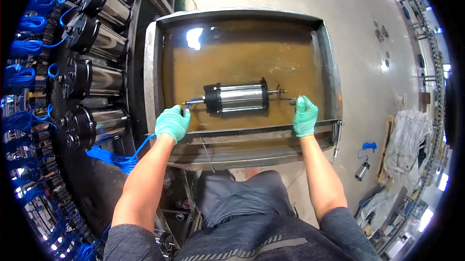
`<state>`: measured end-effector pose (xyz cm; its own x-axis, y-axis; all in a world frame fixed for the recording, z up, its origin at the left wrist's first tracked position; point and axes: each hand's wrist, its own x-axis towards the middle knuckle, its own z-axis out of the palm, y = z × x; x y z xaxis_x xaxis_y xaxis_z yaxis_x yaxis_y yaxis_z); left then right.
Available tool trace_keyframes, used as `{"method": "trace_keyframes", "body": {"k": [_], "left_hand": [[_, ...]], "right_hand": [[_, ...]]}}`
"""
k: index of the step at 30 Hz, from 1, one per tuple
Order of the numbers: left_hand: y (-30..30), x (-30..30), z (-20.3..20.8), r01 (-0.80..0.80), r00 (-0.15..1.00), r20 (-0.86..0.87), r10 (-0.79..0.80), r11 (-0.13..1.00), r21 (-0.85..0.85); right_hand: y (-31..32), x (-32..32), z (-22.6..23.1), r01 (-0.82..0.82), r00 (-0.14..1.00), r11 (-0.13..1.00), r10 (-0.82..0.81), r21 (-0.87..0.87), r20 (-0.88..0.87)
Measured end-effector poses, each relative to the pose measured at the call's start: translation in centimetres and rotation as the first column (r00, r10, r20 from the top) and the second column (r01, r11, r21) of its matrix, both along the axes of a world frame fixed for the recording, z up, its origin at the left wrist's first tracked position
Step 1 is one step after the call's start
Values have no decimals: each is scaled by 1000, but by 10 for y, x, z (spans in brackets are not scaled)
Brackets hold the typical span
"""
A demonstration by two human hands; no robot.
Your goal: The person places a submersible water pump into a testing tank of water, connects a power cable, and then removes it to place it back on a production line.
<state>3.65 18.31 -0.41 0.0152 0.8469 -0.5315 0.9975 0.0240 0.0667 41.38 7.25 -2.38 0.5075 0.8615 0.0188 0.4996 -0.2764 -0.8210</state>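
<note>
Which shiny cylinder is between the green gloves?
The black-ended cylinder in the metal tray, between the left hand and right hand. The others are outside the tray, mostly in a row on its left.

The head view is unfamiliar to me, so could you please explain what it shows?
There is no robot here: a wide fisheye camera on a person's head looks down at their own hands, in green gloves. Its curved lens bends straight edges near the rim. Before them is a metal tray with what looks like brownish liquid. A silver-and-black cylinder lies sideways between the hands. The left hand appears closed around a blue cable; the right hand has its fingertips at a small dark piece, though whether it grips is unclear. Similar cylinders line the left side.
</note>
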Motion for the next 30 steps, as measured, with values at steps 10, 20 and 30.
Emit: {"method": "trace_keyframes", "body": {"k": [10,20,30], "left_hand": [[2,-9,5,-50,993,103,52,998,-24],[-18,-52,8,-383,600,800,15,883,271],[-77,-92,177,-495,303,949,90,866,76]], "right_hand": [[44,6,26,-9,866,992,-57,-129,-497],[63,6,149,-47,727,994,-32,-96,-686],[-10,4,279,26,696,997,38,78,-717]]}}
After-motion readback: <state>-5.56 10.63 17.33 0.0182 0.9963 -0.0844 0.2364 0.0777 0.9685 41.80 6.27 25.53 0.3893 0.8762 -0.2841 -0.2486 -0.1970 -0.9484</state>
